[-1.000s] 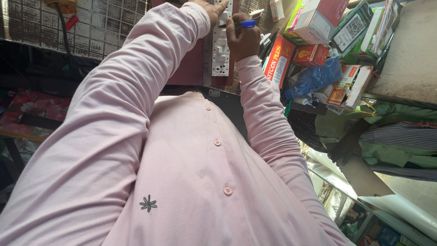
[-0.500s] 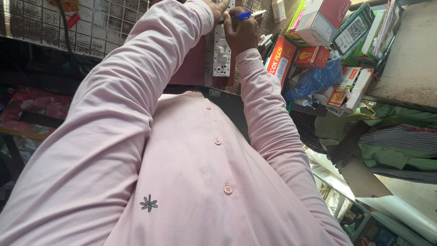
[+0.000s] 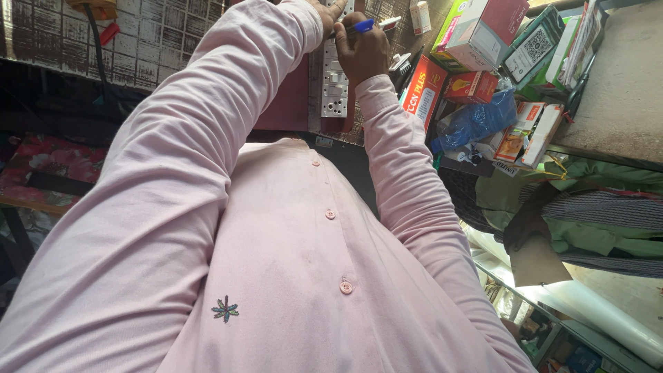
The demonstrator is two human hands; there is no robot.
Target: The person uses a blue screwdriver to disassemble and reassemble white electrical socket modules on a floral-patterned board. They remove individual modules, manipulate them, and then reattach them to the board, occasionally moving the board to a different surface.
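Note:
My right hand point(image 3: 362, 52) is raised in front of me and closed around a blue-handled tool point(image 3: 364, 26), a screwdriver or tester by its look. It sits against a white switch-and-socket panel point(image 3: 335, 83) mounted on a dark red board point(image 3: 290, 97). My left hand point(image 3: 326, 10) is at the top of that panel with a finger stretched out. The frame edge cuts most of it off, so its grip is unclear. Both arms wear pink shirt sleeves, and my pink buttoned shirt point(image 3: 304, 276) fills the lower view.
Right of the panel are stacked cardboard boxes point(image 3: 476, 34), a red box point(image 3: 423, 90) and a blue plastic bag point(image 3: 476, 121). A seated person in green and striped cloth point(image 3: 587, 207) is at the right. A tiled wall point(image 3: 152, 34) is behind, with a floral fabric point(image 3: 41, 166) at left.
My right hand with the blue tool has shifted slightly upward along the panel. The left hand stays at the panel's top.

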